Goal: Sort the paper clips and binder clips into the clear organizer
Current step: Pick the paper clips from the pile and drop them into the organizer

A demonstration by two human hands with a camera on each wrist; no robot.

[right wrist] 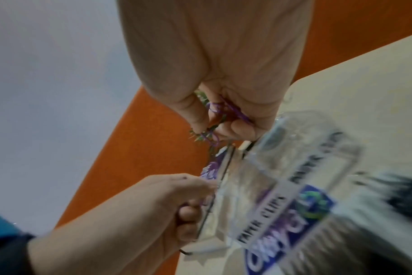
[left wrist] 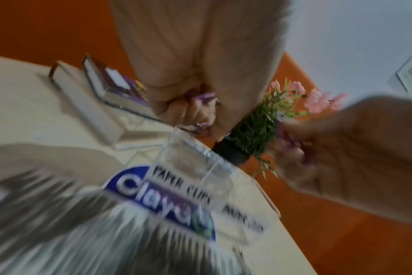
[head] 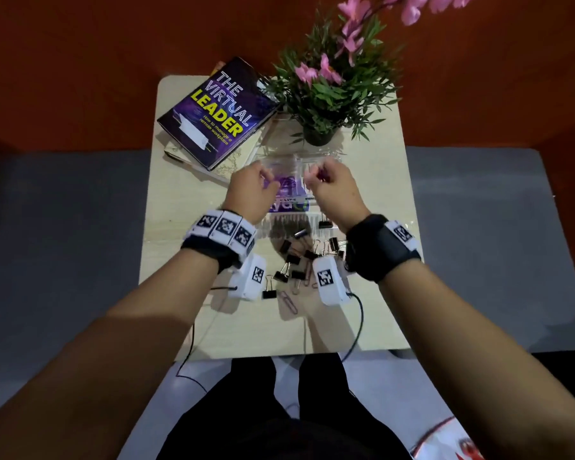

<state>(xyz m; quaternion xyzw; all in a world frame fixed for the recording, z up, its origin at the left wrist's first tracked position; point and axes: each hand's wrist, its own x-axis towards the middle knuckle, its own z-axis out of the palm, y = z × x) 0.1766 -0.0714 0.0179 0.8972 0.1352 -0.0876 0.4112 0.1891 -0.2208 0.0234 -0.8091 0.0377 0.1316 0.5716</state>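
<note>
**Purple clips poised over the wrong slot**

Orange walls frame a pale surface [head: 372,207]. Both hands, left hand [head: 251,190] and right hand [head: 332,190], clutch purple paper clips [right wrist: 226,109] above the clear organizer [left wrist: 195,167]. Tangled clips may snag, spilling beside it or into the binder-clip compartment; black binder clips [head: 287,260] wait nearer the person.

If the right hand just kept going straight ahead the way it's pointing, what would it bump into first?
Probably the potted plant. The right hand, gripping purple paper clips, hovers over the clear organizer and points away from the person toward the pot behind it. Depth is unclear, though.
</note>
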